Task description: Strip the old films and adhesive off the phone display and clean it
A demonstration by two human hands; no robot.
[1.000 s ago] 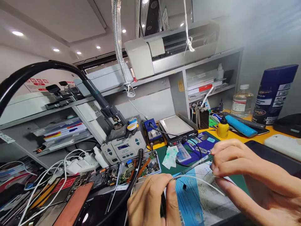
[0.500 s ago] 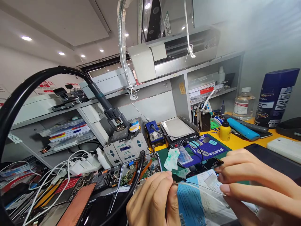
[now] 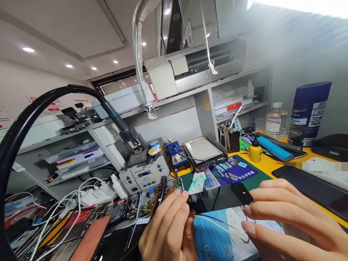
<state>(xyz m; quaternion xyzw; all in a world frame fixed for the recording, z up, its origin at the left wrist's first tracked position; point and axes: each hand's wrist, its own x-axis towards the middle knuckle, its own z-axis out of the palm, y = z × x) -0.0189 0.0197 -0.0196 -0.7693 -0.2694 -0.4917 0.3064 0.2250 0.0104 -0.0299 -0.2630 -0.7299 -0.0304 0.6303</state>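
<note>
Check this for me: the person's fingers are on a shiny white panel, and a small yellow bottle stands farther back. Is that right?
Not quite: the shiny panel is black, not white, as the head view shows. The person's fingers are on it, and a small yellow bottle stands farther back.

Yellow bottle [image 3: 255, 152] upright. Bright blue object [image 3: 275, 148] just right of yellow bottle; clear bottle [image 3: 276, 123] and dark blue spray can [image 3: 308, 117] behind it, rightward. Flat-plate device [image 3: 203, 148] left of it, grey station [image 3: 145, 175] farther left.
</note>
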